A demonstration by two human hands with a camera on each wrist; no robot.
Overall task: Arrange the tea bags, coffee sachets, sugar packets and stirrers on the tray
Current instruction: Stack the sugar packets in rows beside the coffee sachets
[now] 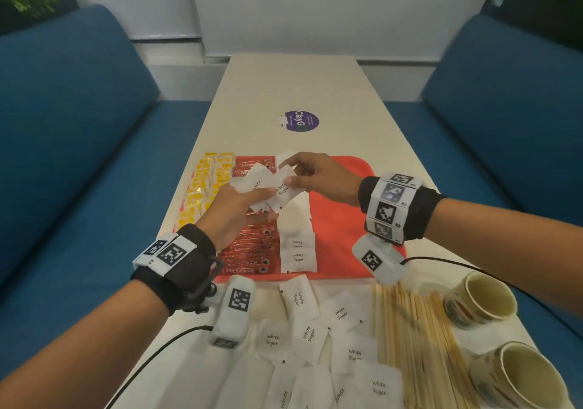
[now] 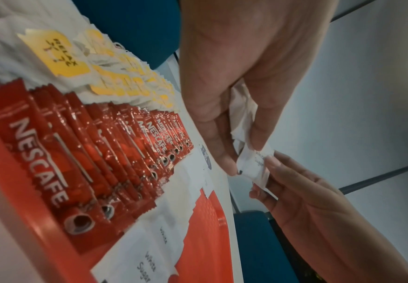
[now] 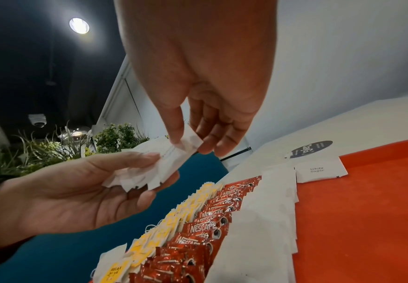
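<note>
My left hand [image 1: 249, 202] holds a fanned bunch of white sugar packets [image 1: 258, 184] above the red tray [image 1: 340, 225]. My right hand [image 1: 291, 172] pinches the top packet [image 3: 186, 145] of that bunch between thumb and forefinger. On the tray lie a column of yellow tea bags [image 1: 205, 187], a column of red coffee sachets [image 1: 252, 251] and a column of sugar packets [image 1: 298, 247]. More sugar packets [image 1: 309, 336] lie loose on the table near me. Wooden stirrers [image 1: 413, 339] sit in a heap to their right.
Two paper cups [image 1: 482, 301] [image 1: 517, 377] stand at the table's near right. A purple round sticker [image 1: 301, 121] lies beyond the tray. Blue sofas [image 1: 79, 118] flank the table on both sides. The tray's right half [image 2: 205, 239] is bare.
</note>
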